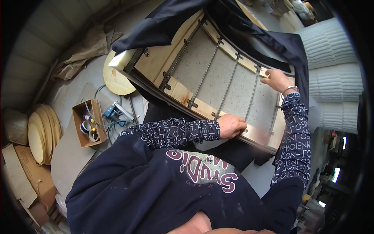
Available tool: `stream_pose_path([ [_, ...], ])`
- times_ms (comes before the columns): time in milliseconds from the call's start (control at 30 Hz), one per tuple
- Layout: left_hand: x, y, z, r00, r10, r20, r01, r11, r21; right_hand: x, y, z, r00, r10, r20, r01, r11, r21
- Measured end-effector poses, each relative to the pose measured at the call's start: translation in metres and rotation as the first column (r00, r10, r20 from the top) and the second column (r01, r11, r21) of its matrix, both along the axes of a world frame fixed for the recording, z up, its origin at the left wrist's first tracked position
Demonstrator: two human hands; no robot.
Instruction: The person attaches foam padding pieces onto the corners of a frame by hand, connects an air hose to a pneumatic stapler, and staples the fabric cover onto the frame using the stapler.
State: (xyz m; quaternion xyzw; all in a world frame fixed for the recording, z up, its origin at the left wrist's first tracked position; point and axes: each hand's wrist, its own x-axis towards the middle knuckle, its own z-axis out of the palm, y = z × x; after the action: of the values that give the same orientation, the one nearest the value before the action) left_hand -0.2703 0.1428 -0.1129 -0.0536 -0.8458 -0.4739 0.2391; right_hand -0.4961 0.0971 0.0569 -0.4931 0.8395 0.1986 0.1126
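A chair or sofa frame (179, 89), wood with dark fabric around its edges, lies tilted before me. Several thin metal rods (207, 72) run across it between its near and far wooden rails, fixed by small dark clips. My left hand (231, 126) rests on the near rail with its fingers curled down by the end of one rod. At the far rail, my right hand (277, 81) has its fingers bent close together beside that rod's other end. What either hand's fingertips hold is too small to make out.
Left of the frame, a cardboard box (83, 119) holds rolls of tape; a blue tool (112, 113) with a green hose lies beside it. Round wooden discs (39, 134) stack at far left, and another disc (117, 76) lies behind. White padded rolls (329, 74) stand at right.
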Motion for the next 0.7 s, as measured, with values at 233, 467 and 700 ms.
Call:
stream_pose_path([
  [233,0.0,0.0,-0.002,0.998,-0.024,-0.061,0.025,1.0,0.015,-0.025,-0.036,-0.078,0.982,0.176,-0.062,-0.186,0.888,-0.42],
  [467,-0.002,0.006,-0.003,0.998,-0.046,-0.043,0.047,0.999,0.008,-0.056,-0.066,-0.125,0.988,0.106,-0.109,-0.152,0.72,-0.677],
  [700,0.001,-0.006,0.008,0.996,-0.071,0.052,0.069,0.997,0.027,-0.035,-0.062,-0.131,0.968,0.232,-0.094,-0.222,0.619,-0.753],
])
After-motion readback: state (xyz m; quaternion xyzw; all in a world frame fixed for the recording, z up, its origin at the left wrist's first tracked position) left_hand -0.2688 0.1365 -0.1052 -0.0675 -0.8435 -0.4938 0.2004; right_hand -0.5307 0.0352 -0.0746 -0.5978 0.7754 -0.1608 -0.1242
